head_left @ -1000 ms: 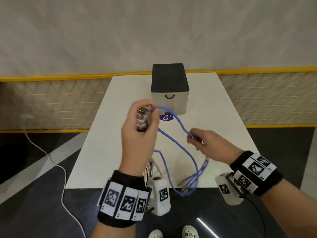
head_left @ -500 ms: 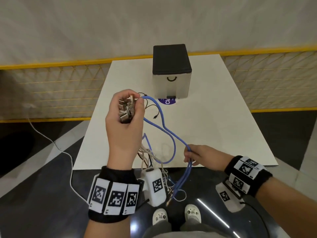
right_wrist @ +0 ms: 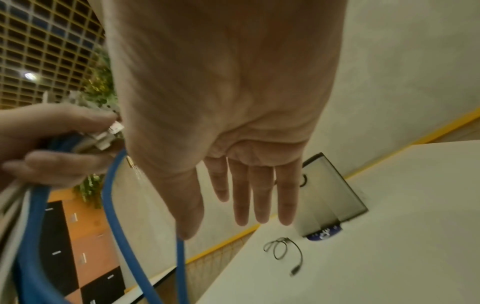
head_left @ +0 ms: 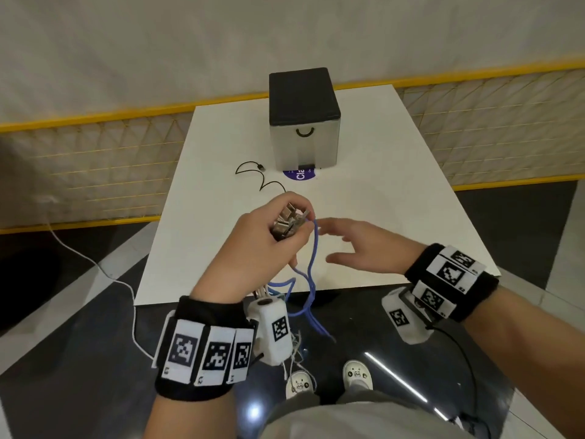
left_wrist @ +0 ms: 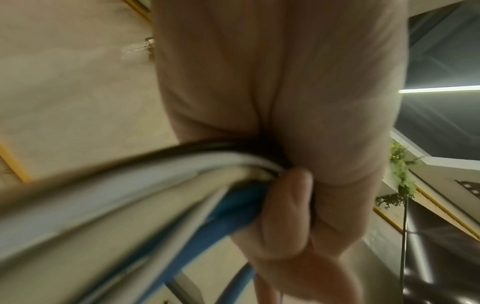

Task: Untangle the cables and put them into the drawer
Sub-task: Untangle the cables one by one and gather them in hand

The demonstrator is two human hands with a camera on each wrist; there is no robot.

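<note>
My left hand (head_left: 269, 236) grips a bundle of cable plugs (head_left: 288, 221) above the table's near half, fingers curled round them. White and blue cables (left_wrist: 145, 207) run out of that fist. A blue cable (head_left: 311, 264) loops down from the plugs past the table's front edge. Just right of it my right hand (head_left: 354, 245) hovers with straight spread fingers (right_wrist: 262, 197) and holds nothing. A thin black cable (head_left: 262, 177) lies loose on the table. The drawer box (head_left: 305, 134), black-topped with a curved handle, stands closed at the far middle.
The white table (head_left: 395, 201) has a purple sticker (head_left: 299, 175) in front of the box. A yellow mesh fence (head_left: 95, 160) runs behind and beside the table. A white cord (head_left: 104, 270) trails over the dark floor at left. My shoes (head_left: 326, 377) stand below the front edge.
My right hand has let go of the blue cable and risen beside the left hand, fingers now spread. The left hand with the plugs has moved right and lower; the black cable now lies uncovered.
</note>
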